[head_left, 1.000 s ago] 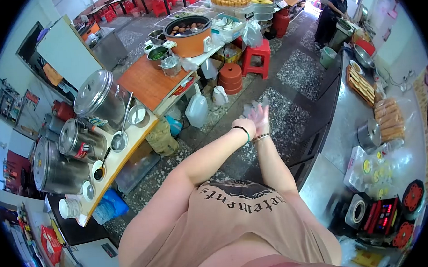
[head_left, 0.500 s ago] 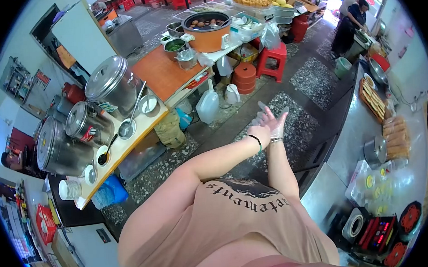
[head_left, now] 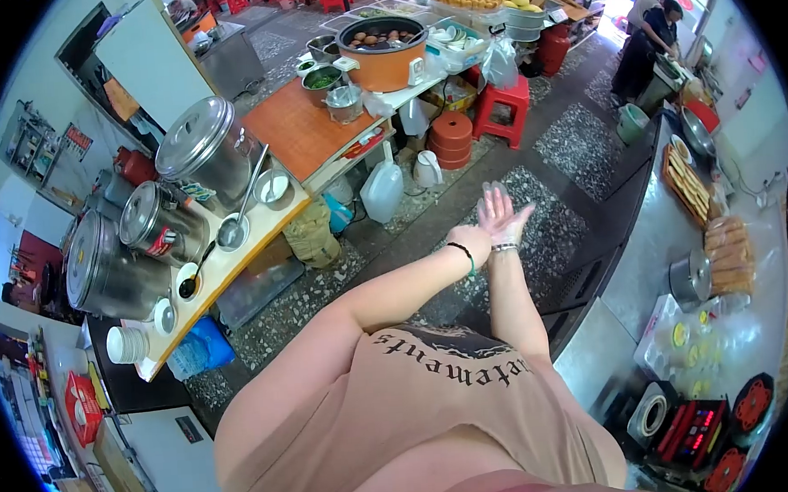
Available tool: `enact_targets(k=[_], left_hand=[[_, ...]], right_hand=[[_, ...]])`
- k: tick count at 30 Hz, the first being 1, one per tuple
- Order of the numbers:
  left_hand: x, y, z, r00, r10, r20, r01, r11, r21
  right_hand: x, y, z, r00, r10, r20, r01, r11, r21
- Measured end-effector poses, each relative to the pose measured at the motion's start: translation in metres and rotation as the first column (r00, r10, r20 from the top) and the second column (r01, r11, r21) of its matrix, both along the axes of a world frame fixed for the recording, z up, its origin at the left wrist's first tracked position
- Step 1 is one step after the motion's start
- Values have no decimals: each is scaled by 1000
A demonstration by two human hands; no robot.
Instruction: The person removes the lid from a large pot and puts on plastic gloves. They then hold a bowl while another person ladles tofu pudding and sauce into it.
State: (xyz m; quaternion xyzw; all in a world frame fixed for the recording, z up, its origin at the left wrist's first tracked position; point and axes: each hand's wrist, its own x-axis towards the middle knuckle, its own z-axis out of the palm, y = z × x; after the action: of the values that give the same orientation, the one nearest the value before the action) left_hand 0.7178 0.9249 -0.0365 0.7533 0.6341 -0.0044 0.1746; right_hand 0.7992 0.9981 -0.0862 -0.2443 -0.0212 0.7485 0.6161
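A thin clear plastic glove [head_left: 496,194] covers my right hand [head_left: 505,218], which is held out palm up over the floor with its fingers stretched and the thumb apart. At the base of that hand, my left hand [head_left: 471,241] is closed in a pinch on the glove's edge; its fingertips are partly hidden. A dark beaded bracelet [head_left: 459,248] circles my left wrist, and a lighter bracelet [head_left: 504,247] sits on the right one. Both hands are in mid-air between the two counters.
On the left counter [head_left: 226,268] stand lidded steel pots [head_left: 195,149], ladles and stacked white bowls [head_left: 127,345]. An orange cooker [head_left: 382,59] of eggs is ahead. The right steel counter [head_left: 595,342] holds bread [head_left: 729,255] and a sealing machine [head_left: 693,431]. Someone [head_left: 646,46] works at the far right.
My right hand's fingers have straightened and come together, and the glove lies more fully over them. My left hand has shifted slightly left, toward the wrist side, still pinching.
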Motion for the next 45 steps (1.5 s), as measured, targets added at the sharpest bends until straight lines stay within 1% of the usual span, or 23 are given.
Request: enact_targets(k=[1, 3, 4, 6, 8, 10, 12, 14, 15, 16, 18, 19, 20, 21, 22, 24, 25, 26, 27, 30, 36, 44, 45], left_hand=[[-4, 2, 0, 999, 27, 33, -27, 1000, -1], [-12, 9, -6, 984, 103, 145, -104, 995, 3], [-12, 14, -19, 984, 100, 146, -101, 995, 3], [-14, 19, -30, 944, 38, 329, -64, 996, 68], [-12, 16, -23, 942, 37, 333, -63, 996, 66], [-11, 13, -21, 973, -124, 193, 133, 991, -30], [-11, 9, -19, 964, -141, 224, 152, 988, -33], [-10, 5, -14, 961, -195, 196, 225, 964, -142], [-10, -3, -13, 953, -242, 181, 250, 968, -22], [-10, -4, -11, 953, -244, 182, 252, 968, -22], [-15, -13, 12, 818, -140, 558, 269, 950, -157], [-16, -19, 27, 724, -3, 690, 165, 972, -168], [-15, -21, 26, 725, -5, 689, 169, 971, -170], [-14, -23, 25, 743, -160, 649, 33, 979, 203], [-12, -25, 23, 779, -286, 558, -90, 830, 550], [-18, -23, -1, 829, -257, 497, -19, 875, 484], [-22, -22, -11, 864, -223, 452, 48, 929, 367], [-27, -19, -21, 897, -201, 395, 109, 964, 242], [-30, -23, -40, 876, -268, 401, 149, 941, 305], [-32, -46, -50, 878, -256, 404, 218, 966, 138], [-34, -62, -56, 915, -240, 324, 252, 968, 6], [-41, -42, -84, 949, -208, 238, 210, 978, 16], [-40, -41, -75, 953, -192, 235, 211, 976, -60]], right_hand=[[4, 0, 4, 992, 66, -110, -65, 998, 5], [7, 5, 6, 988, 69, -136, -67, 998, 22], [7, 6, 10, 984, 80, -161, -74, 996, 39], [9, 6, 18, 975, 82, -207, -68, 995, 73], [10, 8, 26, 959, 30, -281, -11, 998, 70], [15, 3, 22, 971, 24, -237, -6, 997, 77], [15, 0, 19, 998, 17, 58, -23, 994, 109], [10, 1, 13, 995, 28, 100, -35, 997, 70], [7, -1, 12, 974, 43, 224, -61, 995, 76], [5, -2, 11, 937, 58, 346, -90, 993, 78], [10, 2, 6, 898, 102, 427, -110, 994, -5], [17, 9, -10, 676, 217, 704, -328, 945, 23], [24, 18, -34, 360, 249, 899, -524, 851, -26], [27, 38, -95, 319, -158, 934, -657, 673, 339], [29, 50, -145, 344, -533, 773, -759, 327, 563], [16, 16, -124, 37, -354, 935, -790, 563, 244], [9, 1, -106, -81, -234, 969, -750, 654, 96], [3, -9, -94, -152, -184, 971, -727, 686, 16], [1, -19, -87, -197, -184, 963, -727, 686, -18], [-7, -53, -83, -318, -238, 918, -753, 652, -91], [-22, -87, -89, -399, -305, 865, -779, 610, -144], [-34, -99, -92, -423, -323, 846, -786, 596, -165], [-35, -99, -92, -424, -328, 844, -788, 593, -165]])
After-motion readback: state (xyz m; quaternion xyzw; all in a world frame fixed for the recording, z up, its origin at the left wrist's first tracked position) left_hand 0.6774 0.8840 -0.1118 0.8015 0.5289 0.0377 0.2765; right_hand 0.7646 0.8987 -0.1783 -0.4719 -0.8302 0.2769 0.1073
